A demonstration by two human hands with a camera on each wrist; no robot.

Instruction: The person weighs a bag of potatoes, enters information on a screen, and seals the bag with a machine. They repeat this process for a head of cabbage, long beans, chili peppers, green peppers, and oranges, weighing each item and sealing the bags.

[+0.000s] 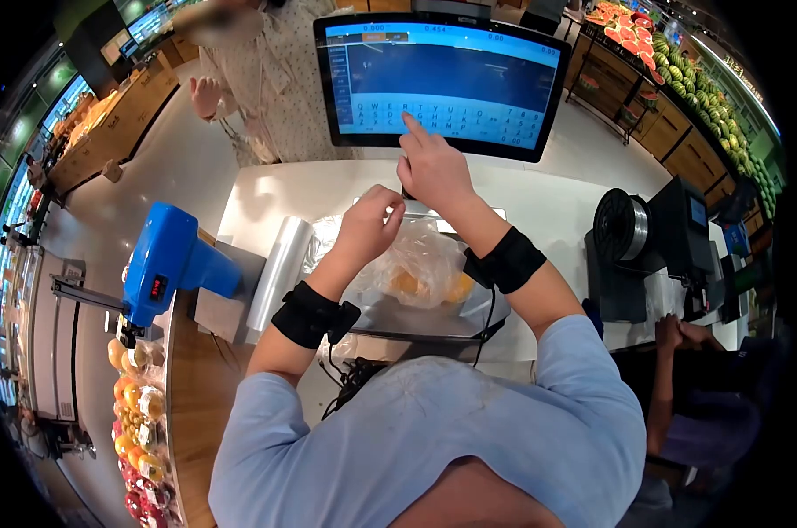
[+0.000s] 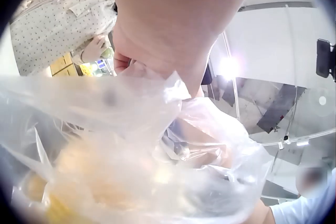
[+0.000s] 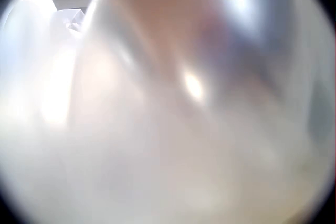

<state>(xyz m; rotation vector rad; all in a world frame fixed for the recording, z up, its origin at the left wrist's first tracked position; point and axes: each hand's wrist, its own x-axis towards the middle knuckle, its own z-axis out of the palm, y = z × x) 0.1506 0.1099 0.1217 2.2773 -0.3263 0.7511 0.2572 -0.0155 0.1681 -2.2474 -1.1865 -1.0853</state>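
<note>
With its index finger stretched out, my right hand point(image 1: 435, 167) touches the on-screen keyboard of the touchscreen point(image 1: 451, 75) in the head view. My left hand point(image 1: 369, 227) has curled fingers at the top of a clear plastic bag point(image 1: 420, 242) and grips its gathered film. Orange-yellow round fruit point(image 1: 405, 282) shows through the bag, which lies on a metal scale plate point(image 1: 376, 315) below the screen. In the left wrist view the bag point(image 2: 121, 166) fills the lower part, with the left fingers point(image 2: 122, 62) above it. Blurred bag film point(image 3: 157, 150) covers most of the right wrist view.
Left on the counter point(image 1: 539, 198) lie a roll of clear bags point(image 1: 280, 273) and a blue device point(image 1: 161, 264). A black machine with a spool point(image 1: 623, 224) stands right. A person point(image 1: 275, 88) is across the counter; another person's hands point(image 1: 671, 333) show at right.
</note>
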